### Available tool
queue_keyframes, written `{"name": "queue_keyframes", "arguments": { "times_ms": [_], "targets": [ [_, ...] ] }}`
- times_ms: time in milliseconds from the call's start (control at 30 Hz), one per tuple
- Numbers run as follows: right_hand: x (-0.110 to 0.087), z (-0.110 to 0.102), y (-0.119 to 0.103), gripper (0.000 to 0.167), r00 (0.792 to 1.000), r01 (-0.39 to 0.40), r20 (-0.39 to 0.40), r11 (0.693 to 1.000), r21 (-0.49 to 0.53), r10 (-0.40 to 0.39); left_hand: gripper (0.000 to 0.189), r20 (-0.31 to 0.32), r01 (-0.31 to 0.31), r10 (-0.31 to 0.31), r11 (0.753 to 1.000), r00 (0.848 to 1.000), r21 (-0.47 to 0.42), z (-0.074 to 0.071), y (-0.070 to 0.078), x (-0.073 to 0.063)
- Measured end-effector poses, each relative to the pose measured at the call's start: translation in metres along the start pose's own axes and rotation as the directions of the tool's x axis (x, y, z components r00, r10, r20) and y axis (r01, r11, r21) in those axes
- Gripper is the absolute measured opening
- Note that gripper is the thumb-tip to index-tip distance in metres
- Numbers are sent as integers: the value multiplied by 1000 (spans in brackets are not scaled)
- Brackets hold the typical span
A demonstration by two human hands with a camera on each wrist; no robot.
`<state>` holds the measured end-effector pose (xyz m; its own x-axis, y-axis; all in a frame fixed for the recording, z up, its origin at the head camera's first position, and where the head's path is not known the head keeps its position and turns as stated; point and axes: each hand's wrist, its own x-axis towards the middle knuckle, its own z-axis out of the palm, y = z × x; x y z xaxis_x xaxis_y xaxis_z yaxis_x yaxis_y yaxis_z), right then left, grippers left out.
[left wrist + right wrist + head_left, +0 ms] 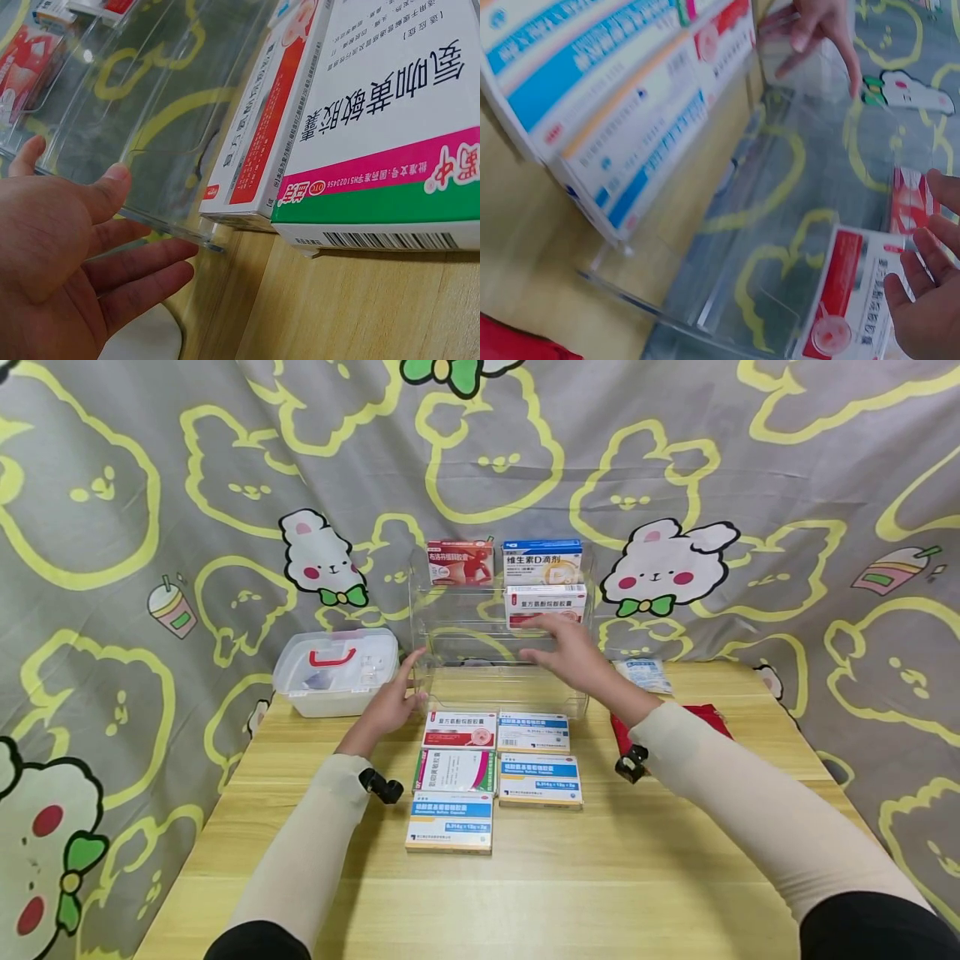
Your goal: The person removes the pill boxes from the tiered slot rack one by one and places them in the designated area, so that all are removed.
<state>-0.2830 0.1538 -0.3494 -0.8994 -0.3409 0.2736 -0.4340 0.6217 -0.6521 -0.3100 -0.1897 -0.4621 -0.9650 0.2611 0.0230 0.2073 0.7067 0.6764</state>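
Observation:
A clear tiered display rack [502,703] stands at the back of the table. On its top tier sit a red medicine box [460,564] and a blue-and-white one [542,562]. One tier lower, on the right, a white-and-red capsule box [546,602] leans in place. My right hand [573,656] is just in front of this box, fingers spread and loosely extended; in the right wrist view its fingertips overlap the box's edge. At the rack's left side, my left hand [82,255] has straight, parted fingers right by the clear side panel.
Before the rack lie several medicine boxes in two columns, including a green-and-magenta one [455,771] and a blue-and-white one [450,822]. A lidded plastic case [337,672] stands left. To the right are a red cloth pouch [701,720] and a small white-and-blue packet [643,676].

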Motion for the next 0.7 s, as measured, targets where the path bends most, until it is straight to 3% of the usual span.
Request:
{"name": "queue_keyframes", "arguments": {
  "times_ms": [467, 700],
  "targets": [
    [47, -28, 10, 55, 991, -100, -102, 992, -83, 91, 86, 8, -1, 1, 1000, 1000, 2, -2, 1, -1],
    [56, -31, 17, 53, 992, -112, -86, 973, -201, 97, 87, 3, 4, -4, 1000, 1000, -14, -1, 0, -1]
  ]
}}
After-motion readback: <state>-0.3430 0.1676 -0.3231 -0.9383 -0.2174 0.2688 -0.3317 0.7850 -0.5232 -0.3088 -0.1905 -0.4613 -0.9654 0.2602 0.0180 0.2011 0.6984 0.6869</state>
